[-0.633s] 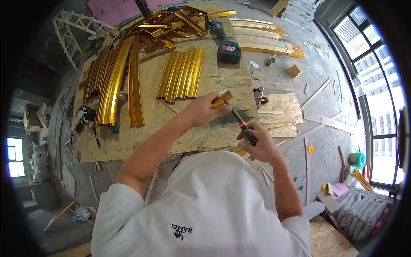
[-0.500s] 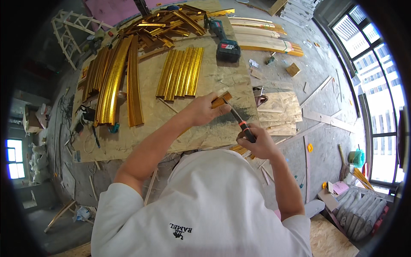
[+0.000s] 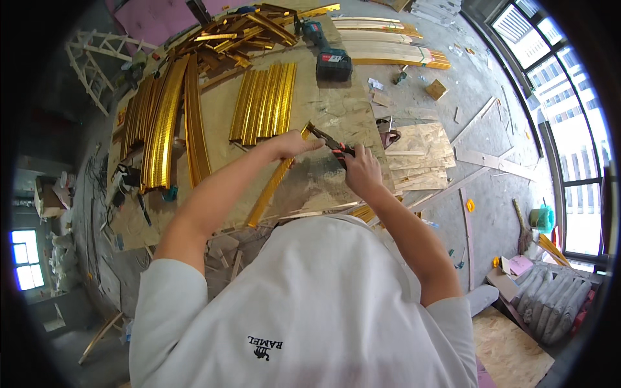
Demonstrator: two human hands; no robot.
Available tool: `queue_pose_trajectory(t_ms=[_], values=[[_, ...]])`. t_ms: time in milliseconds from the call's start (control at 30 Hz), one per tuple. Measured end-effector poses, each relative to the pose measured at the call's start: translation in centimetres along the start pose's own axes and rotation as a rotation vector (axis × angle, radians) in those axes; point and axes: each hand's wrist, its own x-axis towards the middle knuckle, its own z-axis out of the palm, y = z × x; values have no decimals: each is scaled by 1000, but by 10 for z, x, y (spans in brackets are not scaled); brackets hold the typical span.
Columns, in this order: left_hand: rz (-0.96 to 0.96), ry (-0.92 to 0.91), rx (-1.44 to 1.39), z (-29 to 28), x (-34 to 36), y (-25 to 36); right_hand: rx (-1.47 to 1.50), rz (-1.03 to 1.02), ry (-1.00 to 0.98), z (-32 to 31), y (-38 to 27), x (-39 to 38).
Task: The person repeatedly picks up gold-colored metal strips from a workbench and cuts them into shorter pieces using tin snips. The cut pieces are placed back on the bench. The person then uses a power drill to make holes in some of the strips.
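My left hand (image 3: 290,145) is closed around a narrow gold trim strip (image 3: 270,193), which slants from the hand toward the table's near edge. In my right hand (image 3: 363,169) is a pair of pliers (image 3: 335,146) with black and orange handles. The jaws reach the strip's far end, just beyond my left fingers; whether they bite on it is too small to tell. A row of short gold strips (image 3: 264,103) lies on the board-topped table (image 3: 323,194) beyond my left hand. Longer gold strips (image 3: 165,129) lie further left.
A cordless power tool (image 3: 330,61) stands at the table's far right, near a heap of gold offcuts (image 3: 239,39). Pale wood strips (image 3: 381,48) lie beyond it. Right of the table are boards (image 3: 424,152) and scraps on the concrete floor. A broom (image 3: 521,226) leans near a green bucket (image 3: 542,218).
Both hands have moved left and slightly away from me. The gold strip has swung round so its length shows toward me, and the pliers have turned to point far left, their handles now apart.
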Motion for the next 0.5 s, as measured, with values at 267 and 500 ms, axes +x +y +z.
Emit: queue_pose_trajectory(t_ms=[267,500], values=[[312,130,-285,-3,-46,-11,394,192,-18,-34,-1,-39],[421,107,-385,20,-69,4,592,160,-163,-56,0,-39]])
